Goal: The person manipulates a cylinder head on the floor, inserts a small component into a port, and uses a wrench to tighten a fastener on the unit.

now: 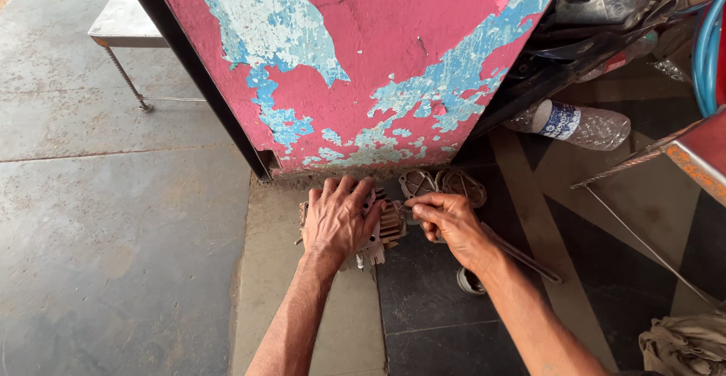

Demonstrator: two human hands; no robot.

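Observation:
My left hand (338, 217) lies flat over a small finned metal engine part (389, 226) on the floor, fingers spread and pressing it down by the foot of a pink wall. My right hand (448, 221) pinches a long thin metal tool (522, 255) whose tip meets the part's right side; its shaft runs back under my wrist to the lower right. Two round metal covers (442, 185) lie just beyond the hands against the wall.
A pink wall with peeling blue paint (355, 66) rises in front. A plastic bottle (575, 124) lies at right near dark clutter. A metal stool (128, 24) stands far left. A crumpled rag (684, 346) lies lower right. A small ring (470, 281) sits under my right forearm.

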